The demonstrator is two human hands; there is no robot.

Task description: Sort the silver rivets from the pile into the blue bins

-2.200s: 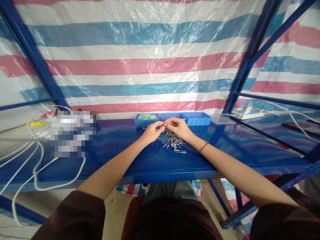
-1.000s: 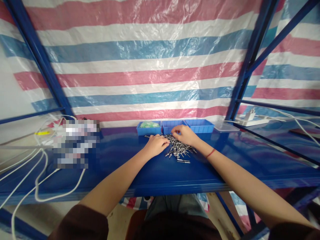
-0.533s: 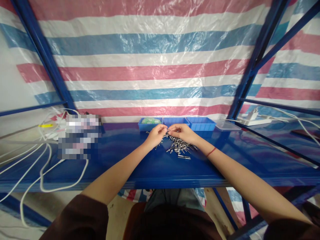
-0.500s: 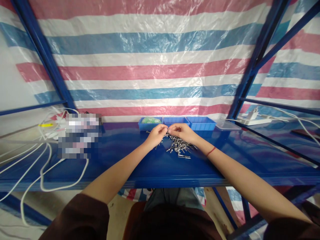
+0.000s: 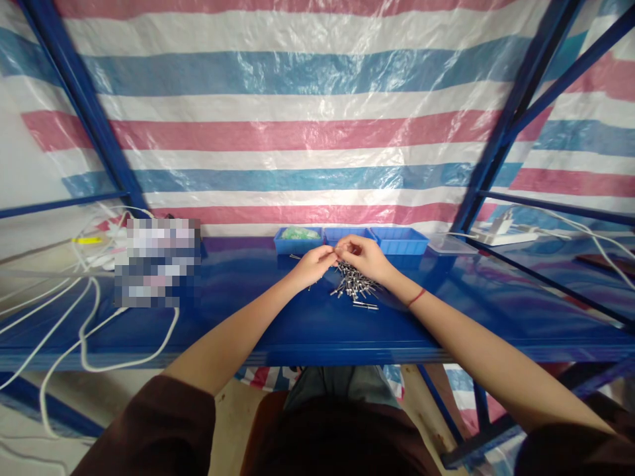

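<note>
Over the blue table, my left hand (image 5: 316, 262) and my right hand (image 5: 364, 256) meet at their fingertips, both closed in a pinch. Whatever is between the fingers is too small and covered to make out. Under and beside my right hand lies a loose heap of silver blind rivets (image 5: 353, 283) with thin stems. A few rivets (image 5: 365, 305) lie apart at the near side of the heap, and some thin pieces show by my left hand. Part of the heap is hidden behind my right hand.
Behind my hands stand three blue bins in a row: the left bin (image 5: 297, 246) holds green-white material, then the middle bin (image 5: 342, 233) and right bin (image 5: 399, 242). A clear lid (image 5: 452, 244) and a power strip (image 5: 506, 231) lie right. White cables (image 5: 94, 330) hang left.
My hands stay together at nearly the same place, with the right fingers more curled and the wrist slightly raised. The whole view has shifted a little. The heap looks the same.
</note>
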